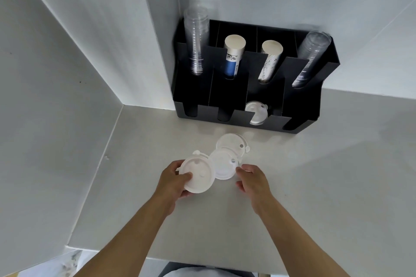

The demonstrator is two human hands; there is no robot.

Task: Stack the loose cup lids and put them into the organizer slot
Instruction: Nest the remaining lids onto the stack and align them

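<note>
A pale grey counter (292, 198) is seen below both hands, set into a corner: one plain white wall (56, 74) runs along beyond the left hand, another stands behind the far edge. The counter's near edge is cut off just under the forearms.

Well ahead of the hands, against the back wall, a black organizer (227, 90) is placed. Its rear compartments are filled with two stacks of clear cups (196, 38) at the outer ends and two stacks of paper cups (234, 56) between them. In a front slot, ahead of and slightly right of the right hand, some white lids (256, 112) are already lodged; the other front slots look dark.

The left hand (173, 182) is clamped on a white lid (198, 175), thumb pressed on its top face, fingers curled under the rim, the lid lifted and tilted slightly.

The right hand (253, 179) is held loosely open, fingers half curled. Its fingertips are at the edge of a second lid (224, 166) lying on the counter between the two hands; whether contact is made cannot be told. This lid is overlapped by the held one.

A third lid (231, 144) is lying flat just beyond the second, partly tucked under it, ahead of both hands.
</note>
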